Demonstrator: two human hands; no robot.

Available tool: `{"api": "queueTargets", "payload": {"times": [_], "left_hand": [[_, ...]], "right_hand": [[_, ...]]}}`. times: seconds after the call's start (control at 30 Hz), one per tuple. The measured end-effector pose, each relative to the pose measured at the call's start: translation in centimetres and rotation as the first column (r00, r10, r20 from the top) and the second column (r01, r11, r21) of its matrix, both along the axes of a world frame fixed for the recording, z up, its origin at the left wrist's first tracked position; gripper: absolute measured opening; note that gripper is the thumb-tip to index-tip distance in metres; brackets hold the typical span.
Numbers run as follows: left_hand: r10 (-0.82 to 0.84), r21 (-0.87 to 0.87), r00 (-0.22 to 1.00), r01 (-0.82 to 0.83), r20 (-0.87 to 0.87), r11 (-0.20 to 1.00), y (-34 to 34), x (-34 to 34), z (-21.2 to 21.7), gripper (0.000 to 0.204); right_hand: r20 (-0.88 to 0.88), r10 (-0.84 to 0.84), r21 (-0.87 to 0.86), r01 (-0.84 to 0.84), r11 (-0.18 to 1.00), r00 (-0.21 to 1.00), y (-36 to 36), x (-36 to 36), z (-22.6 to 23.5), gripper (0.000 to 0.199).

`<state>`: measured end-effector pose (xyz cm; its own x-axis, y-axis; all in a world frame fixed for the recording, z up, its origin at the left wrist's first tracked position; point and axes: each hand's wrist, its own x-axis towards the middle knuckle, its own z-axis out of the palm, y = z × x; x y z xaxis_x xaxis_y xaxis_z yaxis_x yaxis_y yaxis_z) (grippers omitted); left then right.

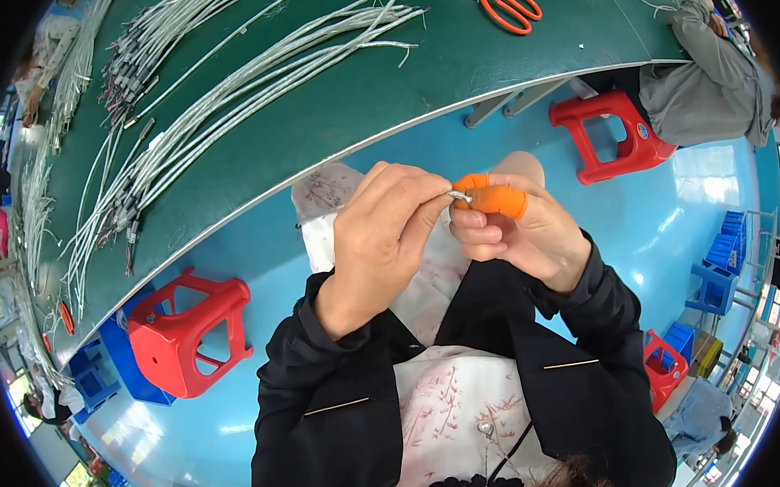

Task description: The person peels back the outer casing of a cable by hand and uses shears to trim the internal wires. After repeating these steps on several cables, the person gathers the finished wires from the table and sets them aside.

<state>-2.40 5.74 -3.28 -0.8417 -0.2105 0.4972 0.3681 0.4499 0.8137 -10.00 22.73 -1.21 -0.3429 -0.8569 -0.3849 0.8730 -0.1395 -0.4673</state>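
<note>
Above my lap, my two hands meet at a short, pale silvery cable end (459, 196). My left hand (386, 234) pinches it between thumb and fingertips. On my right hand (532, 224), orange finger covers (498, 201) sheathe the thumb and index finger, which close on the tip of the same cable end. The other fingers of that hand are curled in. Only a small piece of the cable shows between the fingertips; the rest is hidden by my hands.
On the green table (353, 109) lie bundles of pale cables (267, 69) with dark connectors (128, 199). Orange-handled pliers (513, 7) rest at its far edge. Red stools (182, 338) stand beside the table, and a person in a grey top (707, 92) sits at far right.
</note>
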Motion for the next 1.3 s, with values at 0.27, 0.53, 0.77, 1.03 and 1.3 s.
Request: {"api": "queueTargets", "payload": {"times": [0.27,0.53,0.77,1.03,1.3], "left_hand": [[0.130,-0.206,0.980,-0.160,-0.152,0.965,0.8,-0.5,-0.4,0.016],[-0.148,0.565,0.922,-0.087,0.358,0.821,-0.2,0.0,-0.2,0.007],[-0.376,0.914,0.910,-0.008,0.175,0.405,-1.0,-0.1,-2.0,0.013],[-0.395,0.945,0.910,0.014,0.123,0.326,-1.0,-0.1,-1.6,0.018],[-0.289,0.861,0.944,0.012,0.158,0.508,-2.6,0.4,-0.5,0.026]], "right_hand": [[0.031,-0.152,0.101,0.148,0.984,0.988,-1.4,1.3,0.5,0.015],[-0.357,-0.089,0.291,0.201,0.935,0.930,-1.8,2.1,0.9,0.015],[-0.773,-0.132,0.332,0.573,0.749,0.620,-0.7,-0.6,-2.3,0.023],[-0.586,-0.199,0.058,0.285,0.957,0.786,-4.4,2.2,-3.5,0.028],[-0.826,-0.215,0.078,0.484,0.872,0.521,-4.6,2.7,-2.4,0.016]]}}
